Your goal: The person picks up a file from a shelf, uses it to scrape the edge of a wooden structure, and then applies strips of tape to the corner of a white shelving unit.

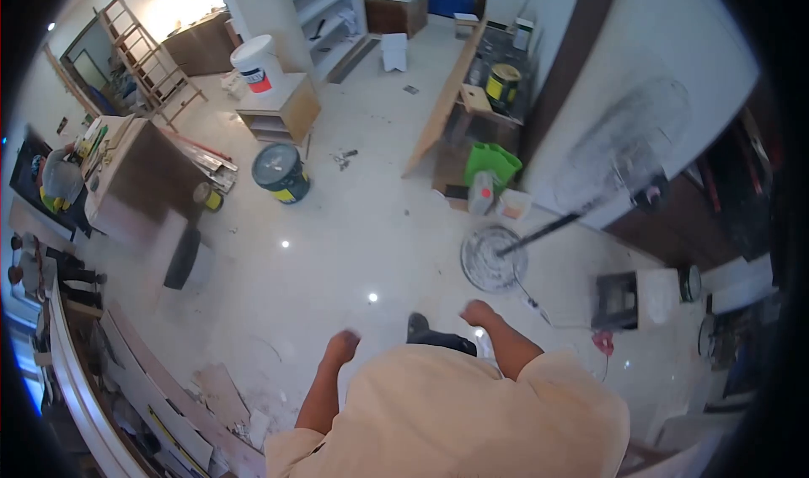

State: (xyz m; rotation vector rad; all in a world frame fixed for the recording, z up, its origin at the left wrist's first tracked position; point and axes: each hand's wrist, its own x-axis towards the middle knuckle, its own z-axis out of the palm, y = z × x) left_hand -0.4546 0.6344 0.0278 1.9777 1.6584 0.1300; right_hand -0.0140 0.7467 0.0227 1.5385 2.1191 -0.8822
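Observation:
My left hand [343, 346] hangs low in front of my body, its fingers curled in, and no object shows in it. On the other side my right hand [478, 312] is also curled closed, with nothing visible in it. Both hands are over the glossy white floor [354, 259], touching nothing. Between them, one dark shoe [416, 324] steps forward. Nearest to my right hand is the round, dusty base [494, 260] of a standing fan [624, 158].
A dark lidded bucket [281, 173] stands ahead, near a small cabinet [291, 111] bearing a white bucket [255, 63]. Green bag [491, 164] and jug [481, 193] sit right of centre. Boards [160, 377] lie at left. A fan cord [533, 299] crosses the floor. People [63, 179] are at far left.

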